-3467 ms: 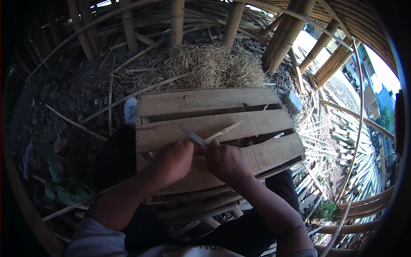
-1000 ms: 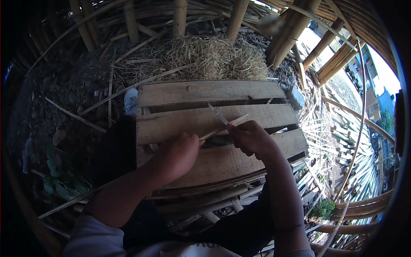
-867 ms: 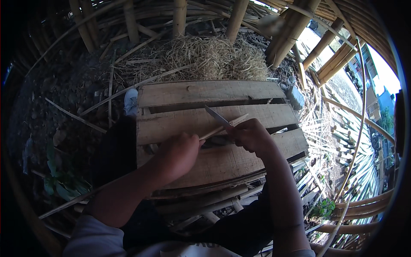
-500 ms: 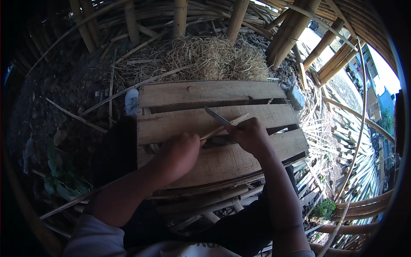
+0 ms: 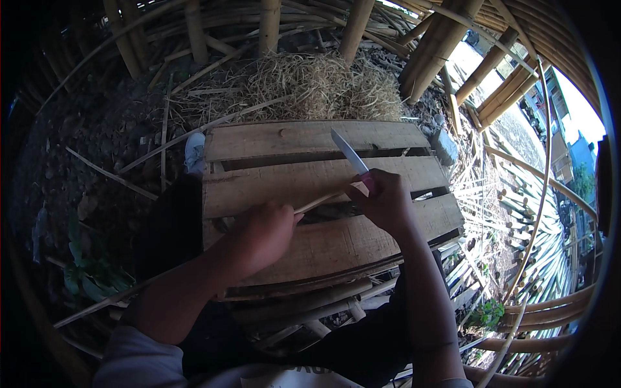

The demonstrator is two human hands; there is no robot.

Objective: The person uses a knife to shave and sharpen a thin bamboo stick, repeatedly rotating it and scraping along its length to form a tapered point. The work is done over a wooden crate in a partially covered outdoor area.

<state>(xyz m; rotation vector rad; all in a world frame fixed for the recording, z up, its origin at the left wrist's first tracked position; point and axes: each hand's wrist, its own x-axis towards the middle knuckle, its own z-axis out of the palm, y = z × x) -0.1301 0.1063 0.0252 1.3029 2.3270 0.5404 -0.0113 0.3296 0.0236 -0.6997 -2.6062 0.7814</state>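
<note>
My left hand is closed round a thin bamboo strip above a wooden slatted table. A long pale strip runs out below my left forearm to the lower left and appears to be the same piece. My right hand grips a knife by its pink handle, with the blade slanting up and to the left, away from the strip. The strip's far end reaches the fingers of my right hand; whether they pinch it is hidden.
Dry shavings lie heaped beyond the table. Bamboo posts stand behind them. Many cut bamboo poles are spread on the right. A grey block sits by the table's right corner. My shoe shows at its left.
The knife has lifted off the strip, its blade turning more upright. My right hand has moved slightly right, and my left hand has shifted slightly left with the strip.
</note>
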